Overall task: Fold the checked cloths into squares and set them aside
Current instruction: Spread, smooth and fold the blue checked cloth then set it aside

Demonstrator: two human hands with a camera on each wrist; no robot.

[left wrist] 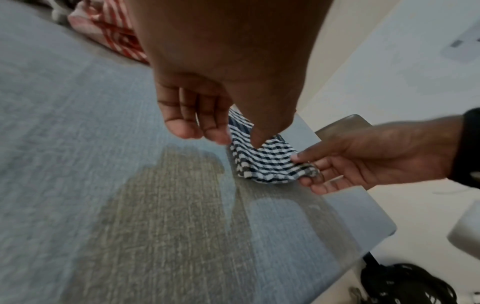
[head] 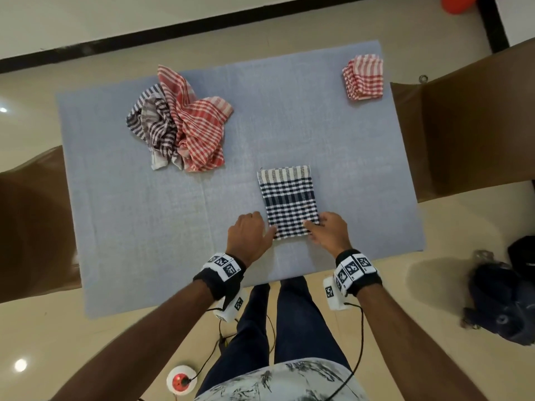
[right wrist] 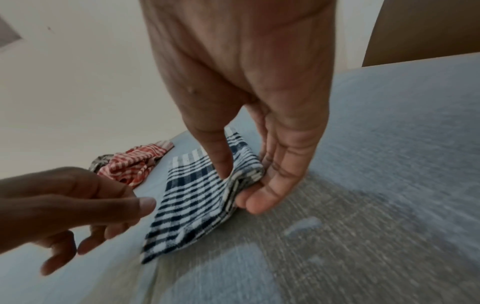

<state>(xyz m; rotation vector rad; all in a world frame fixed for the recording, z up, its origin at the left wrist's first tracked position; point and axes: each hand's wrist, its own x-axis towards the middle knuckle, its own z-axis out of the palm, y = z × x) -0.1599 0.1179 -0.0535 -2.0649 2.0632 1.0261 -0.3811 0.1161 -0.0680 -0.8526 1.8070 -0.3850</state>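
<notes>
A navy-and-white checked cloth (head: 288, 202) lies folded into a narrow rectangle on the grey-blue table cover (head: 144, 212). My right hand (head: 311, 230) pinches its near right corner, thumb on top and fingers underneath (right wrist: 254, 201), lifting that corner slightly. My left hand (head: 267, 233) is at the near left corner; only the thumb (left wrist: 255, 142) touches the cloth (left wrist: 265, 162), and the other fingers hang loosely curled beside the edge. A crumpled pile of red and dark checked cloths (head: 179, 123) sits at the far left. One folded red checked cloth (head: 364, 78) lies at the far right corner.
Brown chairs stand at the table's left (head: 26, 227) and right (head: 463, 125). A dark bag (head: 503, 299) lies on the floor to the right. Cables run from my wrists to a red-and-white button (head: 181, 379) on the floor. Bare table cover lies left of the hands.
</notes>
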